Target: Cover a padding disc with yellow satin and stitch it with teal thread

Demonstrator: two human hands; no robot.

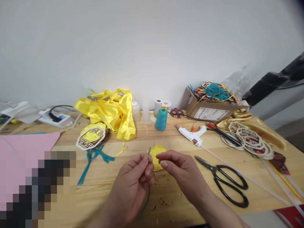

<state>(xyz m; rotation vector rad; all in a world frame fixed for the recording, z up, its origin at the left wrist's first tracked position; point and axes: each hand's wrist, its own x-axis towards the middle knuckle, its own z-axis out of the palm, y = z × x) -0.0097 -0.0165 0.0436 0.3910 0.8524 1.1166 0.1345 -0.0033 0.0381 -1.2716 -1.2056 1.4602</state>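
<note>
A teal cord point(145, 204) is pinched between the thumb and forefinger of my left hand point(139, 172). Its short end pokes up above the fingertips, and the rest hangs down below the hand. My right hand point(180, 167) is just to the right, fingers curved and thumb slightly apart, with nothing visible in it. Behind both hands a round yellow fabric piece point(158, 150) lies on the table, partly covered by them. Black-handled scissors point(215, 171) lie open to the right of my right hand. A teal thread spool point(161, 119) stands upright farther back.
A white glue gun point(193, 134) rests behind the scissors. Yellow satin point(111, 110), patterned wooden pieces point(91, 137) and teal cords point(95, 155) lie left. Right are a cardboard box point(201, 109) and more cut-out pieces point(251, 139). A pink sheet point(28, 145) covers the left edge.
</note>
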